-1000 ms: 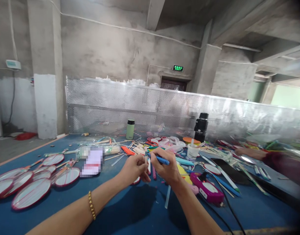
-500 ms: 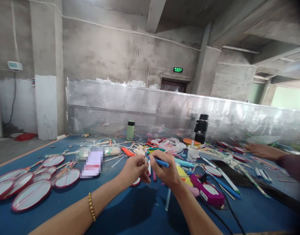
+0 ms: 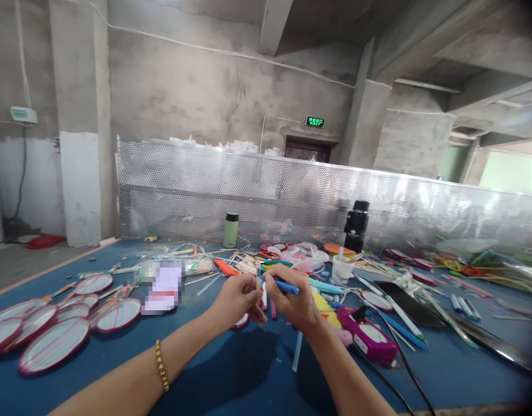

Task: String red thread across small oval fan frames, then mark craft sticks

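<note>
Across the foreground, a blue table (image 3: 231, 375) runs the full width, backed by a perforated metal screen (image 3: 292, 196) and bare concrete walls. Above the doorway hangs a green exit sign (image 3: 315, 122); its characters are too small to read. At far left lies a cluster of round red-rimmed fans (image 3: 53, 341), flat on the table. Near them sits a white packet (image 3: 164, 286) whose label is blurred out. A magenta device (image 3: 368, 338) with a black cord lies just right of the hands; no writing can be made out on it. Farther back stand a black flask (image 3: 357, 224), a pale green flask (image 3: 231, 229) and a white cup (image 3: 342, 267) — all upright, among loose coloured sticks (image 3: 244, 266).

Left hand (image 3: 237, 300), gold bracelet (image 3: 162, 365) on its forearm: fingers closed around a thin white stick (image 3: 258, 271), held upright just above the table at centre. Right hand (image 3: 294, 300): fingers closed around a blue pen-like tool (image 3: 287, 285), its tip meeting the stick just above the left fingertips. The two hands are nearly touching — whether the thumbs meet cannot be told.
</note>
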The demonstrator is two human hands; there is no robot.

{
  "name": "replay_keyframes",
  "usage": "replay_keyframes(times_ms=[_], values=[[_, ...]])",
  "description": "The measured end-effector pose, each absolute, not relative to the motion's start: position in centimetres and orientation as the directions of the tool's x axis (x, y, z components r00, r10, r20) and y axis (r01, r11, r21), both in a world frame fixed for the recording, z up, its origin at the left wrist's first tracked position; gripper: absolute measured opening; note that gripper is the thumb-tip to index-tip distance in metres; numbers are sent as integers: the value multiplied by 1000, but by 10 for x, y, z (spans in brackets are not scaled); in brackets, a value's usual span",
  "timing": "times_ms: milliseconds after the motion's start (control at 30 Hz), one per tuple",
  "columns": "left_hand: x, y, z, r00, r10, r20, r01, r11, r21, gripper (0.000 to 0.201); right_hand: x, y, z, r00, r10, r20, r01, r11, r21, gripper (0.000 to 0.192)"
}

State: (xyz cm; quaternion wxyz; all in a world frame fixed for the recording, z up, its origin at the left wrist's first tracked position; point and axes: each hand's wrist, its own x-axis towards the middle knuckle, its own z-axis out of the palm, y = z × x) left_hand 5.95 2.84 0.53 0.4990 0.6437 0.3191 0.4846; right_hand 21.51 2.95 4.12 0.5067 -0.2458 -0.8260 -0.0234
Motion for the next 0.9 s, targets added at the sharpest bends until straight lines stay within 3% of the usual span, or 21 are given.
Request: replay_keyframes(times_ms=[900], values=[[59,28,5,331,894,302,-60,-299,952,20,215,33,41,-323,351,879,456,871,-181,18]])
